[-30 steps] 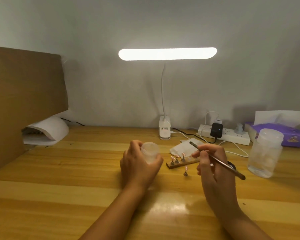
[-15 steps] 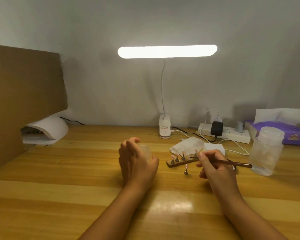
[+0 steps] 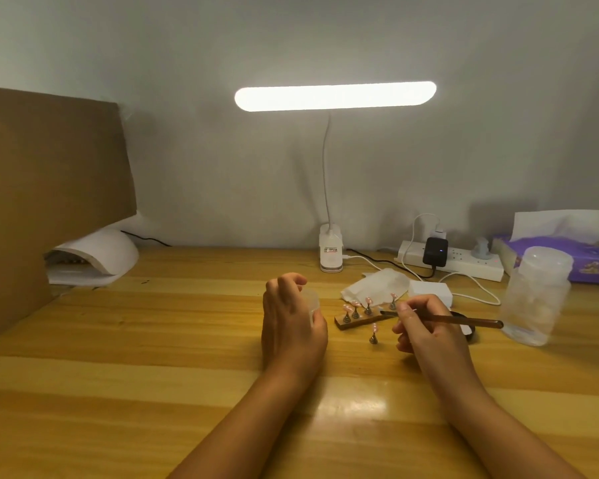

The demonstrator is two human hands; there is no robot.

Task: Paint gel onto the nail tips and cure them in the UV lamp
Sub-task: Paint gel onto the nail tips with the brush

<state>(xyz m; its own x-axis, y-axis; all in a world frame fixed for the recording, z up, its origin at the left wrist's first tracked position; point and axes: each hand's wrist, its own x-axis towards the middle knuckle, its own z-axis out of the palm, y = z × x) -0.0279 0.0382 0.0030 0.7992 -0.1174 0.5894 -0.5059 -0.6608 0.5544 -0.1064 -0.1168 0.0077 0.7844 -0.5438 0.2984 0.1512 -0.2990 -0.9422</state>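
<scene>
The left grip showed its back to the camera, fingers curled round a small clear jar. The right grip, at its 3 o'clock and apart from it, pinched a brush whose tip pointed to 9 o'clock. Both bare forearms reached in from 6 o'clock.

On the bench, a nail-tip holder sits between the left hand, a cup in its grip, and the right hand, gripping a brush. One tip stand is just nearer. Desk lamp far behind; UV lamp far left; jar right.
</scene>
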